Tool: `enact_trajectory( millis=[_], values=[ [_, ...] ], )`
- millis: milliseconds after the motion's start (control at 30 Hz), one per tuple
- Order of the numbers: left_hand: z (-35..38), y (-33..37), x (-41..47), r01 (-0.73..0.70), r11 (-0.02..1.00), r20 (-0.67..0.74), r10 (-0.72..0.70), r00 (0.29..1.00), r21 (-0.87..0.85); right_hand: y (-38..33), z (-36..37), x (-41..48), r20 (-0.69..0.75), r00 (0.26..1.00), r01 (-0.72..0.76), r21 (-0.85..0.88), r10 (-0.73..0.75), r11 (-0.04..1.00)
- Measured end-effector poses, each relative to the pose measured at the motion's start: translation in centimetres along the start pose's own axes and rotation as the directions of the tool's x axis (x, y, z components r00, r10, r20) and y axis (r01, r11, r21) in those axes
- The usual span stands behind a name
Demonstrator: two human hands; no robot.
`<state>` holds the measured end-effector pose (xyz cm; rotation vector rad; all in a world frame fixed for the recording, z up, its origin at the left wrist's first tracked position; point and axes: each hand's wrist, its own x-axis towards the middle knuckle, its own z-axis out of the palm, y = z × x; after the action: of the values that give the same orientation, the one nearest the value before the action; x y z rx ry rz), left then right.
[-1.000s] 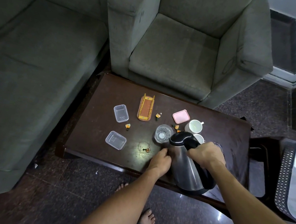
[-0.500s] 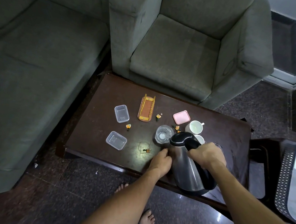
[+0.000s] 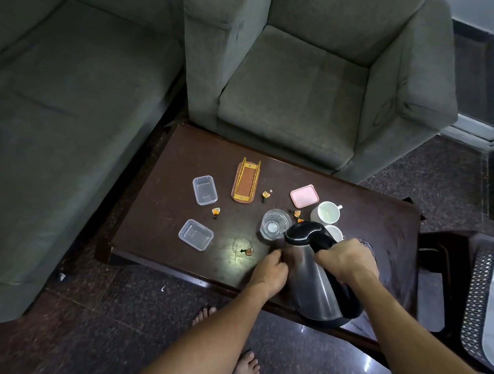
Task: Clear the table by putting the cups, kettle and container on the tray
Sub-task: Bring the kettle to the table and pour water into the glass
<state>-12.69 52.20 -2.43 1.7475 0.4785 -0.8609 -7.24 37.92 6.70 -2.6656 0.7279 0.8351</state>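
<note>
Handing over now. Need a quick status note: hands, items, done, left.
Right hand grips the kettle by its handle; left hand rests against its body, grip unclear.
Kettle tilted at the near edge of the table.
On the table: glass, far cup, near cup, far clear container, near clear container, pink lid.
Done: nothing visibly on a tray; tray not identifiable.
Left: kettle, cups, container.

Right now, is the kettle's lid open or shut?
Shut: the black lid sits flush atop the kettle; the right hand grips its handle.
</note>
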Motion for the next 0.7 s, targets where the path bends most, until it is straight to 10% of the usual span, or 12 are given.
enact_trajectory(
  millis=[700],
  values=[
    [0.23, 0.25, 0.51, 0.0, 1.0, -0.005, 0.001, 1.0, 0.011, -0.15, -0.39, -0.05, 0.012, 1.0, -0.015, 0.019, 0.015, 1.0]
  ],
)
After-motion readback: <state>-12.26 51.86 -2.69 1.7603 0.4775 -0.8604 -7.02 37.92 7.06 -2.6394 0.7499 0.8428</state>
